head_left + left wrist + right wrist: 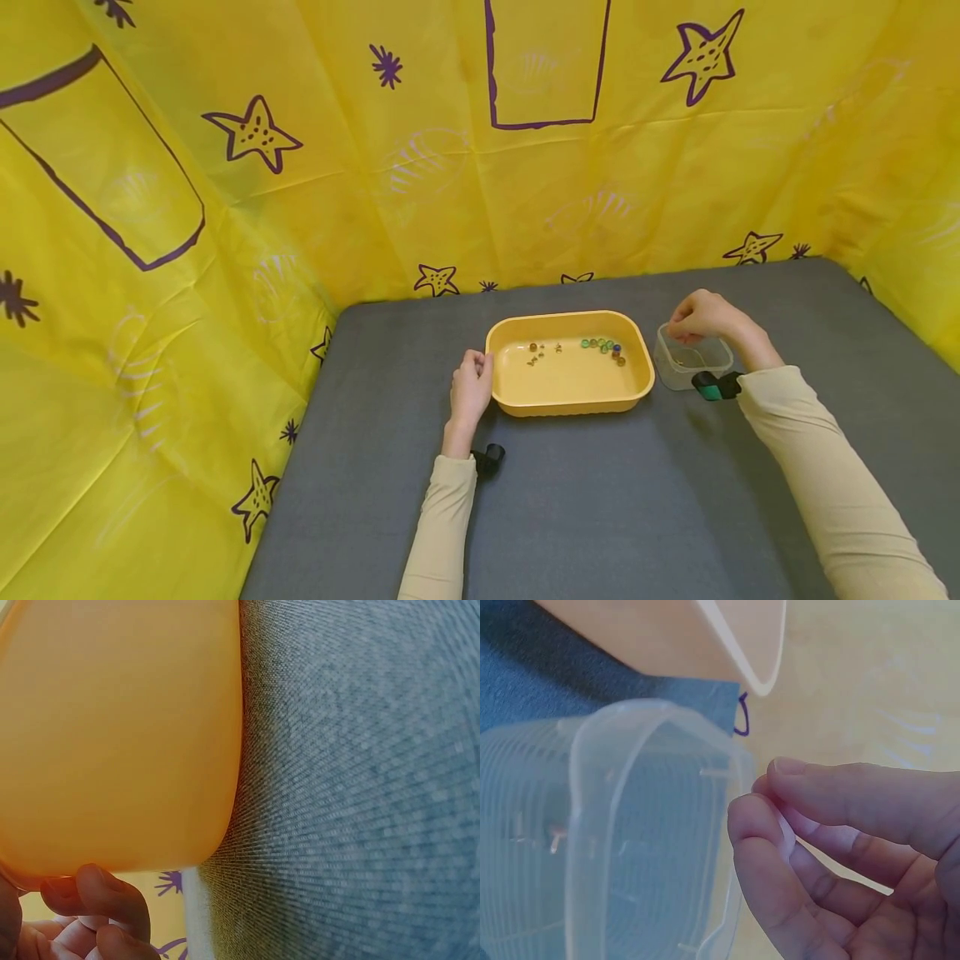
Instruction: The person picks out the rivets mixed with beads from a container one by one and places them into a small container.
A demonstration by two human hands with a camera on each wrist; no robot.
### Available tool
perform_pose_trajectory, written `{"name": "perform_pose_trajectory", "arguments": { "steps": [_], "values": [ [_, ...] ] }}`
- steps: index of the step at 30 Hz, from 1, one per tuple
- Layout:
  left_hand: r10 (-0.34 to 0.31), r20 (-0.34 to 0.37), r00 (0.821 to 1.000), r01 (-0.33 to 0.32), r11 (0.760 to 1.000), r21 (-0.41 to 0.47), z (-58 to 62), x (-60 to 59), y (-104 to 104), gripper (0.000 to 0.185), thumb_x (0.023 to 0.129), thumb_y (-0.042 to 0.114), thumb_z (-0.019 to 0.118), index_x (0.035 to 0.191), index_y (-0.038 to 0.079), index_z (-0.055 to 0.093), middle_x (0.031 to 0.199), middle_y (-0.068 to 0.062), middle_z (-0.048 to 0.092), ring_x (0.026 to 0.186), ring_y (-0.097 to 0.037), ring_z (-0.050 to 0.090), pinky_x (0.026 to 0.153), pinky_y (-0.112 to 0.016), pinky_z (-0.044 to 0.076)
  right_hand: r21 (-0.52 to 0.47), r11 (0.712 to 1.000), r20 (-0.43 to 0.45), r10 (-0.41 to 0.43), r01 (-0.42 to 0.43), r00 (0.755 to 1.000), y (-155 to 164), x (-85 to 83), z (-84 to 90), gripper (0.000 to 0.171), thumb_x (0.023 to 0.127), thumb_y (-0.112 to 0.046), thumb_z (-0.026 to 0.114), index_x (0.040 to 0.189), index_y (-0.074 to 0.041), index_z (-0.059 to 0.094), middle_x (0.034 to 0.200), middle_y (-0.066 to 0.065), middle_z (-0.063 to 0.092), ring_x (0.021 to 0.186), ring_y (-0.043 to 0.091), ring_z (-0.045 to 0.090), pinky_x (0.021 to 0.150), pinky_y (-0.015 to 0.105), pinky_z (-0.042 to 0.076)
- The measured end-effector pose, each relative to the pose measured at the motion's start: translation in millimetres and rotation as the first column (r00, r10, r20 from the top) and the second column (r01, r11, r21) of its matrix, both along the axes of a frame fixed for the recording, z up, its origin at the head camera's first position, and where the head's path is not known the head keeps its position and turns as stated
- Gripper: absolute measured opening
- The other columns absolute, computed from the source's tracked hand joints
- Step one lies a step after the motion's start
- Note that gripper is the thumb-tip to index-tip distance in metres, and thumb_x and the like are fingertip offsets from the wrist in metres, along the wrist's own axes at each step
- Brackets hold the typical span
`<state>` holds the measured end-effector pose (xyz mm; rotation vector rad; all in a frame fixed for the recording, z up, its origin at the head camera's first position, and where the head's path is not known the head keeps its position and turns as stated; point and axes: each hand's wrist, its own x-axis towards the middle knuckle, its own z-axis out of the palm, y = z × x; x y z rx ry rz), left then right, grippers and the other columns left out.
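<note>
A yellow plastic tray [570, 398] sits mid-table with several marbles in it: green and blue ones [602, 344] at the back right, brownish ones [536, 350] at the back left. My left hand [471, 385] lies against the tray's left end, fingers curled, thumb on the rim. In the left wrist view those fingers [94, 900] touch the tray wall [112, 735]. My right hand [699, 320] hovers over a small clear container [675, 377] right of the tray. Its thumb and fingers [832, 799] meet above the container rim [577, 795], and nothing shows between them.
The grey table [600, 500] is walled by yellow sheeting with purple stars [255, 133] at the back and both sides. Black wrist cameras [489, 458] sit at both sleeves. The tray's corner [759, 652] stands just beyond the clear container.
</note>
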<state>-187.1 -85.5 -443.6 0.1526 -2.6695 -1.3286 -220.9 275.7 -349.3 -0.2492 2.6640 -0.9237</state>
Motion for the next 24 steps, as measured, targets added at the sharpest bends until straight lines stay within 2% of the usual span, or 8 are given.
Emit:
{"name": "perform_pose_trajectory", "arguments": {
  "steps": [13, 18, 24],
  "values": [
    [-0.004, -0.006, 1.000, 0.004, 1.000, -0.002, 1.4, 1.3, -1.3, 0.023, 0.096, 0.028, 0.049, 0.091, 0.006, 0.053, 0.069, -0.003, 0.050, 0.057, -0.017, 0.046, 0.053, -0.029, 0.036, -0.028, 0.999, 0.004, 0.030, -0.029, 1.000, -22.4, -9.1, -1.9, 0.015, 0.081, -0.008, 0.062, 0.084, 0.005, 0.068, 0.064, 0.003, 0.062, 0.062, 0.020, 0.061, 0.067, 0.039, 0.050],
    [-0.004, -0.010, 1.000, 0.004, 1.000, 0.004, 1.8, 1.4, -1.3, 0.023, 0.096, 0.028, 0.050, 0.091, 0.006, 0.054, 0.068, -0.003, 0.051, 0.056, -0.016, 0.046, 0.052, -0.028, 0.036, -0.027, 0.999, 0.003, 0.041, -0.041, 0.999, -32.9, -11.5, -2.2, 0.015, 0.081, -0.008, 0.062, 0.085, 0.006, 0.068, 0.064, 0.004, 0.063, 0.060, 0.017, 0.060, 0.065, 0.037, 0.051],
    [-0.003, -0.019, 1.000, 0.002, 1.000, -0.007, 0.9, 1.8, -2.2, 0.022, 0.096, 0.028, 0.049, 0.092, 0.006, 0.054, 0.067, -0.002, 0.049, 0.054, -0.015, 0.045, 0.051, -0.029, 0.036, -0.028, 0.997, -0.009, 0.072, -0.072, 0.997, -45.1, -14.0, -3.0, 0.017, 0.083, -0.007, 0.060, 0.088, 0.009, 0.067, 0.064, 0.006, 0.062, 0.060, 0.022, 0.059, 0.061, 0.034, 0.049]
  ]
}}
